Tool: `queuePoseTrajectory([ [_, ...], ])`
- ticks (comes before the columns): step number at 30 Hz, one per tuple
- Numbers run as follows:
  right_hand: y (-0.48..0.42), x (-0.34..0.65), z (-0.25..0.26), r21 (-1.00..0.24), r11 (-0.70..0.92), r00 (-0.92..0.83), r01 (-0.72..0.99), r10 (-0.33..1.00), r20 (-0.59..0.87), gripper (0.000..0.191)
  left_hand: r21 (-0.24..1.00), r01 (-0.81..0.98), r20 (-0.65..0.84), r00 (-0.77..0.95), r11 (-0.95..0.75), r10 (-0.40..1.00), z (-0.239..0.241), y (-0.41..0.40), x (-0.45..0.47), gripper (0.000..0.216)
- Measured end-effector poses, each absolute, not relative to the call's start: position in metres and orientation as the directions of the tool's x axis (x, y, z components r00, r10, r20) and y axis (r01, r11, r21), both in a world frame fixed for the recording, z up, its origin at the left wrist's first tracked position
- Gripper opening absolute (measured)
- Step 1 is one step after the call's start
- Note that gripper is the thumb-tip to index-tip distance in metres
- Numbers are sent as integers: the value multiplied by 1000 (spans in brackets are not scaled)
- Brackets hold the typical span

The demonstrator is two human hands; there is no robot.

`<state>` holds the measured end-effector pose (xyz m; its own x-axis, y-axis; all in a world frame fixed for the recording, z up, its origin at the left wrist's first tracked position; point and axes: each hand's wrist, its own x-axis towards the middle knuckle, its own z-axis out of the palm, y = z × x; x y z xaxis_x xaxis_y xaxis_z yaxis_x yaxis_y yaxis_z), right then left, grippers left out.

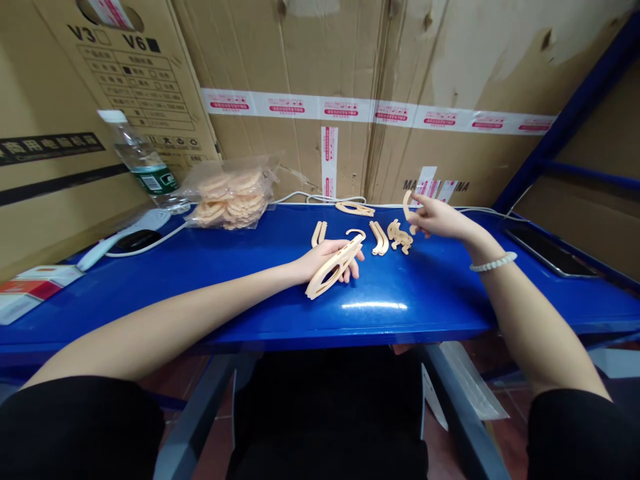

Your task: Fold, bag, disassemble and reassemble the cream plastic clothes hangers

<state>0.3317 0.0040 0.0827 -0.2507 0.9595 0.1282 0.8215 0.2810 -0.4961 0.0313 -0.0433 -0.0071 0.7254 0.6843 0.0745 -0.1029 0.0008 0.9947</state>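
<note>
Currently, the left hand (324, 252) is near the centre of the frame, above the blue desk (250, 280), its grip holding a pale wooden frame (334, 261); this piece is tilted, its lower end towards the left and its upper end towards the right, with a long gap along its middle; a slim hook (356, 232) shows at the upper end, though whether it is joined there I cannot tell; the right hand (437, 217), right of centre, has a narrow grip, with a small curved piece (406, 204) held at the fingertips; a pale bracelet (493, 262) circles that wrist; just below and left of this hand lies a cluster of small wooden pieces (400, 237); beside it, to the left, is a group of bent strips (380, 238), and further left, just above the left hand, lies a smaller pair of strips (319, 233); another flat frame (355, 209) rests by the desk's back edge, near a white cable (290, 196); left of centre, a clear bag (230, 197) holds many similar pieces; a bottle (155, 177) leans at the upper left; a dark phone (550, 252) lies at the right of the frame; cardboard (280, 153) fills the background.
</note>
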Motion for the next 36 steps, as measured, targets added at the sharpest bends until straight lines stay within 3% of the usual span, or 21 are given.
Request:
queuePoseTrajectory([
  [2,8,336,79,-493,152,-178,856,984,-5,82,991,-123,56,728,50,684,-7,-42,32,42],
  [5,7,329,72,-479,99,-166,872,981,-100,86,989,-128,43,730,74,682,-5,-43,32,39],
  [11,1,318,70,-358,70,-139,931,975,-172,70,992,-113,40,735,65,677,-1,-47,32,33],
  [15,1,323,76,-280,52,-96,959,985,-146,56,991,-115,36,726,70,686,-1,-47,33,34],
  [18,1,329,80,-197,215,-233,957,970,-74,47,990,-120,36,726,75,687,-1,-46,33,36],
  [21,1,333,79,-114,527,-535,842,843,-49,40,990,-123,43,728,68,684,-1,-46,32,36],
  [23,2,333,77,-112,628,-636,770,770,-56,39,990,-125,47,730,65,682,-1,-47,32,35],
  [29,3,331,73,-184,698,-717,692,694,-66,35,990,-124,45,721,65,692,1,-49,33,35],
  [33,3,332,72,-121,650,-660,750,745,-98,52,991,-119,39,714,67,699,3,-50,33,33],
  [36,8,335,71,-67,595,-599,801,796,-91,50,987,-127,26,713,93,700,3,-50,33,33],
])
